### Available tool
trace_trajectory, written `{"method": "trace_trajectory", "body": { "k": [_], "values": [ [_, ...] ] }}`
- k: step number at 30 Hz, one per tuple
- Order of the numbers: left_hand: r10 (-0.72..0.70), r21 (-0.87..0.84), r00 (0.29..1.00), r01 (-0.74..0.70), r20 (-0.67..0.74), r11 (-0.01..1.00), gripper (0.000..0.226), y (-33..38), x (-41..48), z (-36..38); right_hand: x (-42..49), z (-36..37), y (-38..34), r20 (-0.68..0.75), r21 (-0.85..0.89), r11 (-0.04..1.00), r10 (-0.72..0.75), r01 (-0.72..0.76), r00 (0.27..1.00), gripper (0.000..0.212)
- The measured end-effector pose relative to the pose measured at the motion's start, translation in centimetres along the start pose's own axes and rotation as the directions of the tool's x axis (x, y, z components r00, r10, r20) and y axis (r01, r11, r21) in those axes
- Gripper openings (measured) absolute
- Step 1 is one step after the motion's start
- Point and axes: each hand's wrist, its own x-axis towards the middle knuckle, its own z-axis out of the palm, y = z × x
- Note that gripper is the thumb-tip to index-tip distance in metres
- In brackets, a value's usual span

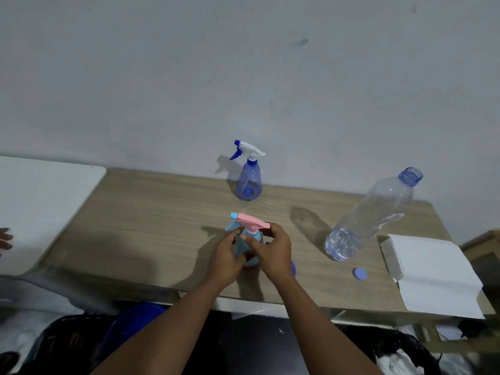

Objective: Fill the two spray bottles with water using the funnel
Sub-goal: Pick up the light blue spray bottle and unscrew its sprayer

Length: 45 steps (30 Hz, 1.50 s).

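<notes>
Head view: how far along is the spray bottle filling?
Looks late. The big water bottle stands uncapped and nearly empty, its cap on the table; the blue spray bottle at the back has its head on. In hand: left hand and right hand grip the pink-topped spray bottle at its collar. Left: seating that head, probably; fill levels cannot be read.

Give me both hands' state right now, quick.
Left hand: gripping the body of the pink-topped spray bottle.
Right hand: gripping the same bottle's neck, just under the sprayer.
</notes>
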Motion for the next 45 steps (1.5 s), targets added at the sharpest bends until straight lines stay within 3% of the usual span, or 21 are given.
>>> {"method": "trace_trajectory", "body": {
  "k": [5,17,21,25,30,33,35,40,42,45],
  "values": [
    [0.002,0.000,1.000,-0.002,0.011,1.000,0.058,-1.3,0.5,0.1,0.7,0.9,-0.4,-0.047,-0.007,1.000,-0.013,0.013,0.999,0.034],
    [0.035,0.016,0.998,-0.036,0.045,0.999,0.053,-1.2,0.7,-0.2,1.2,0.0,0.4,0.098,0.001,0.989,-0.149,0.150,0.984,0.023],
    [0.043,0.027,0.998,-0.044,0.039,0.999,0.050,-1.5,0.9,-0.3,1.1,0.1,0.1,0.092,0.034,0.995,-0.101,0.098,0.991,0.039],
    [0.027,-0.069,0.999,-0.025,0.025,0.997,0.049,-1.7,0.5,0.2,1.1,-0.2,0.5,0.097,0.021,0.993,-0.114,0.112,0.989,0.029],
    [0.050,-0.104,0.997,-0.044,0.059,0.994,0.060,-1.8,0.5,0.3,0.9,-0.5,1.0,0.157,0.002,0.990,-0.140,0.142,0.978,0.047],
    [0.048,-0.124,0.997,-0.041,0.055,0.991,0.063,-1.6,0.4,0.1,1.4,-0.1,0.7,0.106,0.013,0.991,-0.131,0.131,0.986,0.031],
    [0.044,-0.134,0.997,-0.035,0.064,0.990,0.065,-1.6,0.4,0.1,1.4,-0.3,1.2,0.149,0.032,0.990,-0.142,0.139,0.979,0.026],
    [0.045,-0.121,0.997,-0.037,0.061,0.992,0.066,-1.3,0.3,0.0,1.7,-1.5,1.3,0.203,0.053,0.991,-0.134,0.125,0.970,0.047],
    [0.049,-0.121,0.996,-0.040,0.070,0.992,0.064,-1.2,0.3,-0.1,2.0,-1.1,0.7,0.162,0.067,0.993,-0.110,0.100,0.981,0.035],
    [0.055,-0.101,0.997,-0.049,0.057,0.994,0.064,-1.1,0.3,-0.2,2.0,-1.3,1.0,0.210,0.075,0.989,-0.139,0.125,0.968,0.023]
  ]
}}
